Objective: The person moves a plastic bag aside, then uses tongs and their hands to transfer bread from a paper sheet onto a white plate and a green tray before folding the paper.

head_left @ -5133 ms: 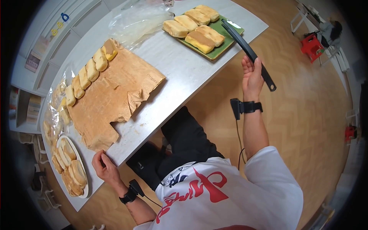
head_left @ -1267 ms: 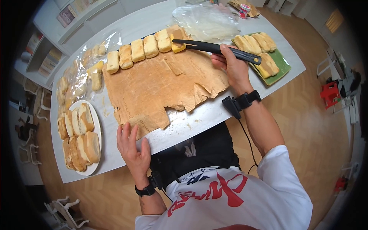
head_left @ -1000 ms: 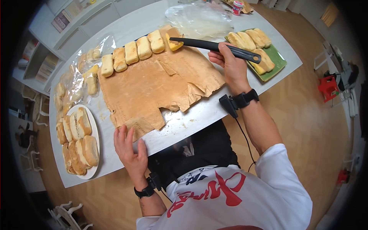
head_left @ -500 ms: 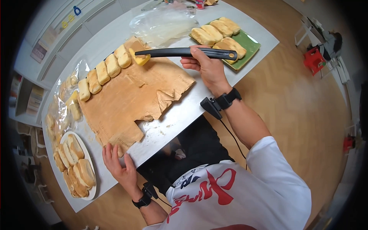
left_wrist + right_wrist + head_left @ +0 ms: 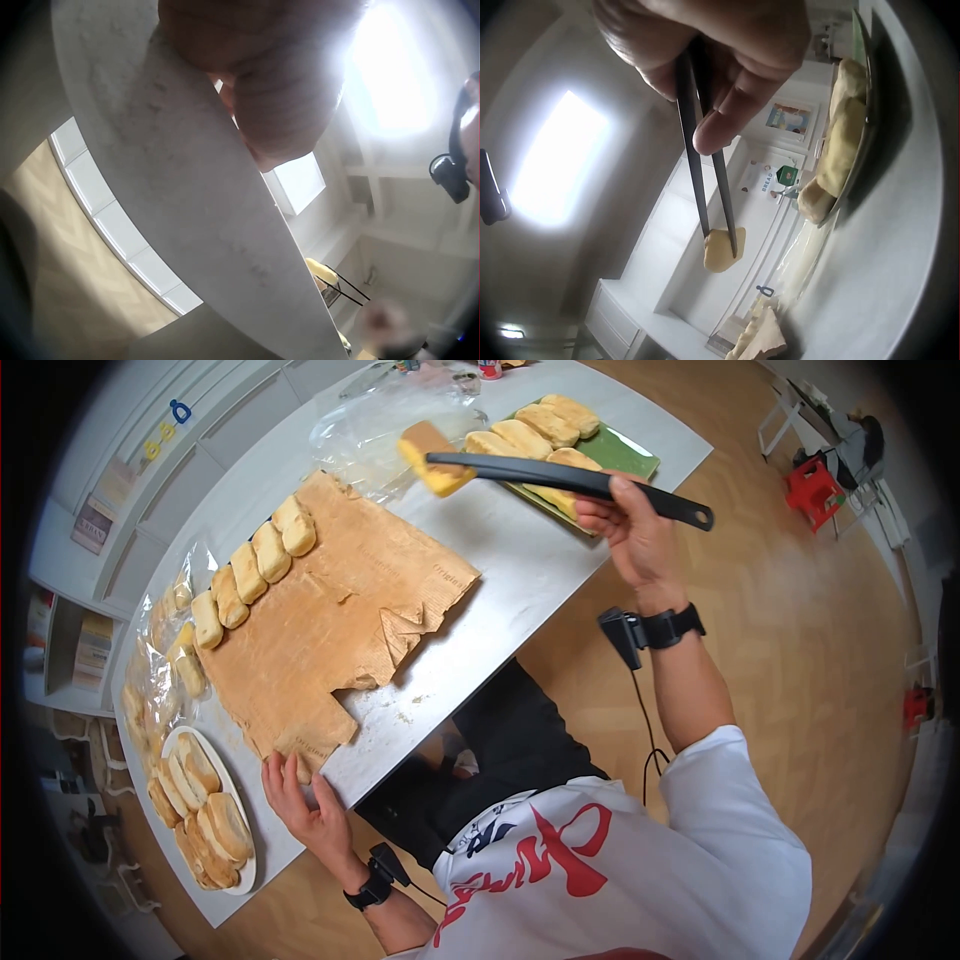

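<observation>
My right hand point(image 5: 640, 545) pinches black tongs point(image 5: 590, 482), whose tips hold a yellow and brown bread piece point(image 5: 437, 457) in the air beside the green plate point(image 5: 632, 455). The right wrist view shows that bread point(image 5: 721, 251) between the two tong arms point(image 5: 693, 157). With its fingers extended, my left hand point(image 5: 318, 820) rests on the near corner of the brown paper point(image 5: 300, 650). A row of bread pieces point(image 5: 253, 571) lies along the paper's far left edge. In the left wrist view my left hand point(image 5: 277, 90) is close and dark.
An oval white plate point(image 5: 247, 875) with several split breads stands at the table's left end. Clear bags point(image 5: 160, 670) with bread lie behind it, and an empty-looking clear bag point(image 5: 350, 435) lies at the back. A red stool point(image 5: 812, 490) stands on the floor at the right.
The tongs lifted the yellow and brown piece off the paper's row and carried it right, to the green plate's side. My left hand stays at the paper's corner.
</observation>
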Action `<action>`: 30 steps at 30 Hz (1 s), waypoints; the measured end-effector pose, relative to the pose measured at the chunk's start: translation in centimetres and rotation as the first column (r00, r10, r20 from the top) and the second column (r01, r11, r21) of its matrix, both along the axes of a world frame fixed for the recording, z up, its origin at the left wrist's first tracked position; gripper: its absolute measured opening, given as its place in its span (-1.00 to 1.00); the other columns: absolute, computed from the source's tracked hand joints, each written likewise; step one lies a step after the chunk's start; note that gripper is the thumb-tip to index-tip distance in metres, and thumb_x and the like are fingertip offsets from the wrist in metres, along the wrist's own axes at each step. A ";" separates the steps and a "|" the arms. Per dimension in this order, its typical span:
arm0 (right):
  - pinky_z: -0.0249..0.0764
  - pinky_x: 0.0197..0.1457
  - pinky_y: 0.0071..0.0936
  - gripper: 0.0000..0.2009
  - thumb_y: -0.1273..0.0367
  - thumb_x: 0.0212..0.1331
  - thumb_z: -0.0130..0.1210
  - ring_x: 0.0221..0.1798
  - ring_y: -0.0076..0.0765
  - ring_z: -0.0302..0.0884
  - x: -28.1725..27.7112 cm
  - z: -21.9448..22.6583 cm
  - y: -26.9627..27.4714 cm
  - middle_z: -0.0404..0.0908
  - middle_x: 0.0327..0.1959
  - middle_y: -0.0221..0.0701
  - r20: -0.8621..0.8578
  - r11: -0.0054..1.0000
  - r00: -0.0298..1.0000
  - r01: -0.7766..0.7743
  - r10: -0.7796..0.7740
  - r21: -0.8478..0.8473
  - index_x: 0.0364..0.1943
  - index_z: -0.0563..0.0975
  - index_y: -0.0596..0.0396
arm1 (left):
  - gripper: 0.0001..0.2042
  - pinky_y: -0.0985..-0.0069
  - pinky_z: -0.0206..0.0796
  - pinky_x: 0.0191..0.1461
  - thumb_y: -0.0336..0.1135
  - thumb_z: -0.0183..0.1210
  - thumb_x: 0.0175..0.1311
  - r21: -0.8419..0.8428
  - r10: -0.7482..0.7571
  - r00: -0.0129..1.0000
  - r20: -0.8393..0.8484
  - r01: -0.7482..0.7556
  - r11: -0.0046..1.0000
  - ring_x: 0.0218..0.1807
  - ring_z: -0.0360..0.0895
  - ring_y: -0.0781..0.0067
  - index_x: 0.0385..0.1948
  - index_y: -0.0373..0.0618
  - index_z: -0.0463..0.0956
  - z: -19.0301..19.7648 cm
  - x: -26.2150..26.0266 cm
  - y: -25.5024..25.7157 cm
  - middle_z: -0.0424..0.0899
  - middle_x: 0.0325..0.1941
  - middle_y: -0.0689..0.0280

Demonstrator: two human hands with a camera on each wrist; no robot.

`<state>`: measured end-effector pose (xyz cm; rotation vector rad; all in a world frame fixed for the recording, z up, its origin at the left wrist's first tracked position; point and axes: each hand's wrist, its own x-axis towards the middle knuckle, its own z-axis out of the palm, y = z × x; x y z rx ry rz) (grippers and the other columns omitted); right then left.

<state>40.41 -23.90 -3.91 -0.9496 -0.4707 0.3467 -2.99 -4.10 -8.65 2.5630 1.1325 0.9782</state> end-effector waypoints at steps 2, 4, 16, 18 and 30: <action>0.71 -0.20 -0.42 -0.76 0.38 0.34 0.04 -0.25 -0.24 0.71 1.4 0.0 -2.7 0.67 -0.26 -0.11 0.000 0.997 0.997 0.077 -0.077 0.018 -0.04 0.48 0.29 | -0.62 0.28 0.00 0.47 -0.57 0.10 0.22 0.005 0.003 1.000 0.006 -0.003 1.000 0.42 0.23 0.11 0.12 -0.23 0.48 -0.1 0.0 0.0 0.39 0.34 0.09; 0.71 -0.19 -0.43 -0.74 0.36 0.33 0.07 -0.25 -0.23 0.72 2.8 0.3 -5.4 0.67 -0.25 -0.10 0.009 0.986 0.986 0.166 -0.166 -0.001 -0.04 0.48 0.29 | -0.63 0.29 0.01 0.46 -0.57 0.10 0.23 0.006 0.009 1.000 0.016 -0.009 1.000 0.41 0.25 0.12 0.11 -0.25 0.48 -0.3 0.0 0.0 0.39 0.34 0.09; 0.70 -0.19 -0.48 -0.76 0.34 0.33 0.09 -0.25 -0.31 0.72 8.1 -1.9 -16.5 0.68 -0.25 -0.15 0.077 0.915 0.920 0.391 -0.384 -0.105 -0.07 0.50 0.26 | -0.69 0.34 0.09 0.42 -0.56 0.09 0.27 -0.016 0.033 0.999 0.037 -0.033 0.999 0.36 0.31 0.15 0.06 -0.29 0.51 -0.9 -0.1 0.2 0.41 0.30 0.08; 0.70 -0.20 -0.49 -0.75 0.34 0.33 0.09 -0.26 -0.32 0.72 8.7 -2.8 -16.9 0.68 -0.25 -0.17 0.072 0.912 0.919 0.393 -0.387 -0.120 -0.07 0.50 0.26 | -0.69 0.34 0.10 0.42 -0.55 0.09 0.27 -0.022 0.037 0.999 0.035 -0.037 0.999 0.35 0.32 0.15 0.06 -0.30 0.51 -1.0 -0.1 0.2 0.41 0.30 0.08; 0.68 -0.16 -0.51 -0.76 0.34 0.34 0.08 -0.24 -0.37 0.70 10.9 -3.3 -17.2 0.68 -0.25 -0.22 0.091 0.937 0.955 0.295 -0.282 -0.189 -0.06 0.52 0.25 | -0.71 0.35 0.11 0.41 -0.53 0.09 0.29 -0.041 0.044 0.996 0.073 -0.041 0.998 0.35 0.32 0.15 0.04 -0.30 0.52 -1.6 -0.4 0.5 0.42 0.30 0.08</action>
